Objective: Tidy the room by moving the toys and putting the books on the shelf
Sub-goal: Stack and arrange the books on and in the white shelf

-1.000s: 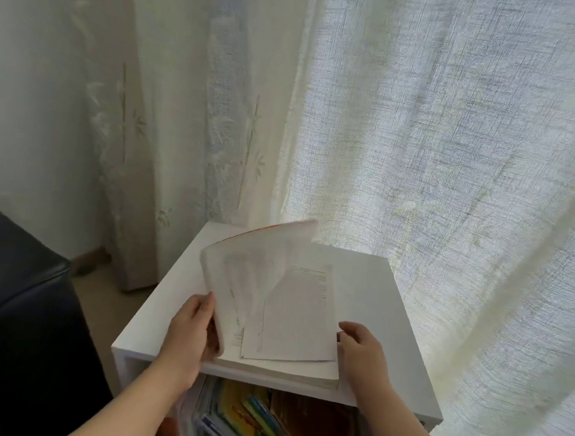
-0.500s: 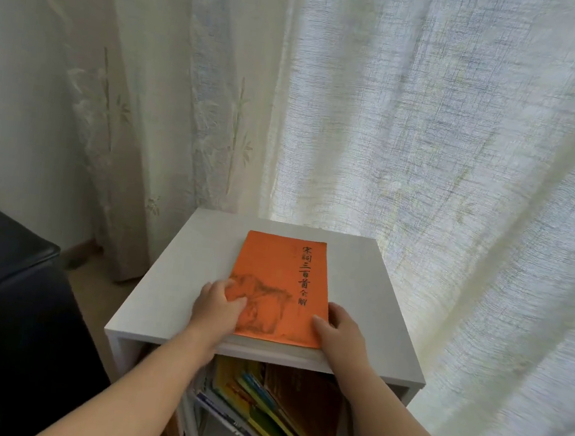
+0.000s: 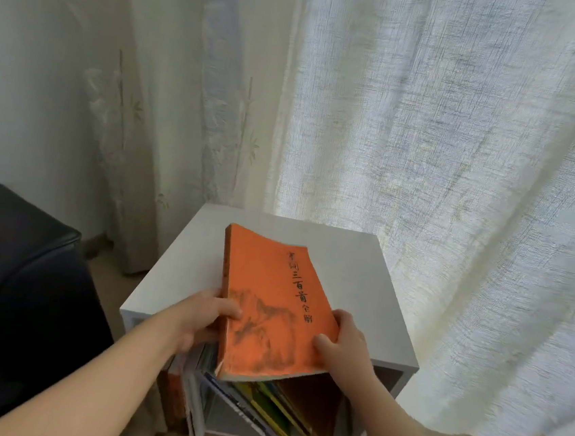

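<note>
Head view: the left hand (image 3: 204, 319) grips the spine edge of the orange paperback book with black brush lettering (image 3: 270, 304), thumb on the cover and fingers tucked beneath. The right hand (image 3: 343, 348) pinches the book's lower right corner, thumb on top. The book sits at about 6 o'clock in the frame, tilted, and its near end overhangs the front edge of the white cube shelf (image 3: 361, 279).

The step in hand looks like taking the book off the shelf top to file it in the open compartment below. There a row of thin colourful books (image 3: 269, 407) leans over to the left, at 6 o'clock. The next move likely calls for turning the book upright and sliding it in beside that slanted row, without pushing it over.

A sheer white curtain (image 3: 462, 165) hangs from 12 round to 4 o'clock, and a dark leather sofa (image 3: 17, 278) fills 8 o'clock.
</note>
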`<state>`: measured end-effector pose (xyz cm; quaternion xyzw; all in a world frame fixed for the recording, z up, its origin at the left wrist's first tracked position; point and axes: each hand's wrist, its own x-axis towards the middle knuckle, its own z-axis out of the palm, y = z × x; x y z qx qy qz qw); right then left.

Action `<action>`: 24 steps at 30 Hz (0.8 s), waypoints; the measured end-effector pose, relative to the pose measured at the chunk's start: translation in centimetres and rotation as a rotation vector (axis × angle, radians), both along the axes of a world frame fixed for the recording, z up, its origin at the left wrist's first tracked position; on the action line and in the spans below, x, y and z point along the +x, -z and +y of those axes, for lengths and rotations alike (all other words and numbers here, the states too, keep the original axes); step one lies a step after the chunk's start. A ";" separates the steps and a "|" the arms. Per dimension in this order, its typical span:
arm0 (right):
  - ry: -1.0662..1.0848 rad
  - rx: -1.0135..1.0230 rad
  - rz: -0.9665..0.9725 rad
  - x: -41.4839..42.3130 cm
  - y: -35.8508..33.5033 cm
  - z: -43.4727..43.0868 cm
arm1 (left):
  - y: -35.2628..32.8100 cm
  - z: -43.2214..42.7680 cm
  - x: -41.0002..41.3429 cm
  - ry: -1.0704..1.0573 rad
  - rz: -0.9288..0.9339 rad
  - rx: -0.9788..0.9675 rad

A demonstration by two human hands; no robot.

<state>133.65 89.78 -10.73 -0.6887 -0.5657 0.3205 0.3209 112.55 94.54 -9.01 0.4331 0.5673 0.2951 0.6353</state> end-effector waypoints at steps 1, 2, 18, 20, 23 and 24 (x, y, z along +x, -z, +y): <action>-0.016 0.011 -0.058 -0.1 0.1 -0.5 | 0.3 -0.6 -0.3 0.039 -0.041 0.009; -0.024 0.008 -0.109 -0.3 0.5 -1.2 | 0.8 -1.4 -0.7 0.062 -0.082 0.010; 0.077 -0.034 0.153 -1.1 4.5 -5.1 | 10.5 -8.9 -0.6 0.029 0.096 0.187; 0.130 -0.051 0.130 -0.7 5.7 -4.7 | 10.1 -8.7 0.2 0.053 0.092 0.187; 0.242 -0.070 0.066 0.2 6.8 -4.0 | 8.9 -7.6 1.3 0.115 0.131 0.204; 0.261 -0.074 0.042 0.5 7.0 -3.9 | 8.5 -7.2 1.5 0.175 0.198 0.224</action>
